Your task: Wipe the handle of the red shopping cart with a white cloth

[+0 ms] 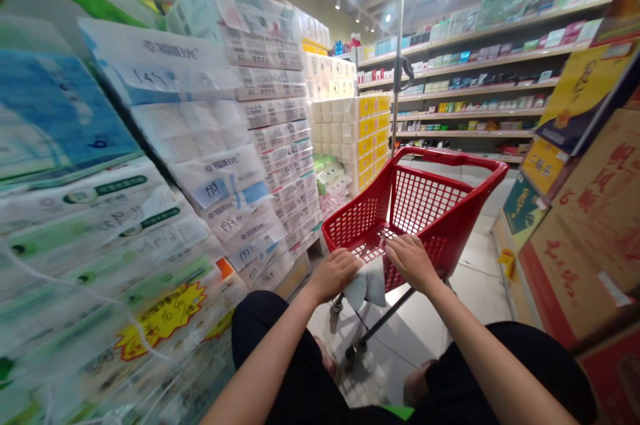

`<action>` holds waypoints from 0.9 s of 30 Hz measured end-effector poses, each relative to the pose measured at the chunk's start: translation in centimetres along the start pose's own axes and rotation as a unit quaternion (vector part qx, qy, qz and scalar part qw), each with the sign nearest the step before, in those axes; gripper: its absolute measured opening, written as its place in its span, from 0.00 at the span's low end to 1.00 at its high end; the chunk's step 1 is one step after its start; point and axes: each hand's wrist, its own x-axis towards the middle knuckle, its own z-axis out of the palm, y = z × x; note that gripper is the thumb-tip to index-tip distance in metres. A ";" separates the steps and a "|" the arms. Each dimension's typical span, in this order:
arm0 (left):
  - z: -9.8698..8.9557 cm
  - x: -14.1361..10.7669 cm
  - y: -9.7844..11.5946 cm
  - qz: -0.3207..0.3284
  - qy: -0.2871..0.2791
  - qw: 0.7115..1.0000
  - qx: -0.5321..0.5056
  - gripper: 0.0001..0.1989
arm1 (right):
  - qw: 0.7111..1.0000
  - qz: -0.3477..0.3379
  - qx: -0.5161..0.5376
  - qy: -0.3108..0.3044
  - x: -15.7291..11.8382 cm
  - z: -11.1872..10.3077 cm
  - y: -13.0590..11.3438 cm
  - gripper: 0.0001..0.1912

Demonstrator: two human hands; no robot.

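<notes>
A red plastic shopping cart [435, 211] with a mesh basket stands just ahead of my knees. Over its low near edge hangs a pale grey-white cloth [369, 286], falling in two flaps. My left hand [336, 274] is closed at the cloth's upper left, fingers bent over it against the cart edge. On the same edge, a little to the right, rests my right hand [411, 262], its fingers curled over the red rim near the cloth's right side. What lies under the right fingertips is partly hidden.
Tall stacks of packed tissue paper [270, 85] rise close on the left. Cardboard cartons [575, 245] line the right. Shelves of small boxed goods [465, 81] stand behind the cart. An upright metal pole [399, 31] rises beyond it. Pale tiles [480, 265] cover the floor.
</notes>
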 end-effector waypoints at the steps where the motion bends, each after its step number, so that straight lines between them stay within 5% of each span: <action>1: -0.2 -0.4 -1.0 -0.003 -0.005 1.000 -0.004 0.14 | 1.000 0.000 0.004 -0.001 0.0 0.1 0.1 0.17; 5: -0.8 -1.2 -4.5 -0.076 -0.017 0.997 -0.010 0.16 | 1.000 0.003 0.006 -0.006 0.1 0.4 -0.1 0.17; 8: -1.1 -1.0 -4.9 -0.124 -0.008 0.992 0.000 0.17 | 1.000 0.006 -0.007 -0.004 0.3 0.5 -0.6 0.17; 18: 1.7 1.9 6.0 -0.167 0.059 0.983 0.042 0.15 | 1.000 0.019 -0.015 -0.010 0.6 0.0 -0.5 0.18; 23: 1.4 3.4 7.6 -0.164 0.045 0.984 0.048 0.13 | 1.000 0.019 0.011 -0.021 0.3 -0.6 0.8 0.19; 27: 0.5 3.3 7.0 -0.095 0.017 0.995 0.022 0.15 | 0.998 0.006 0.043 -0.039 -0.4 -1.3 2.0 0.19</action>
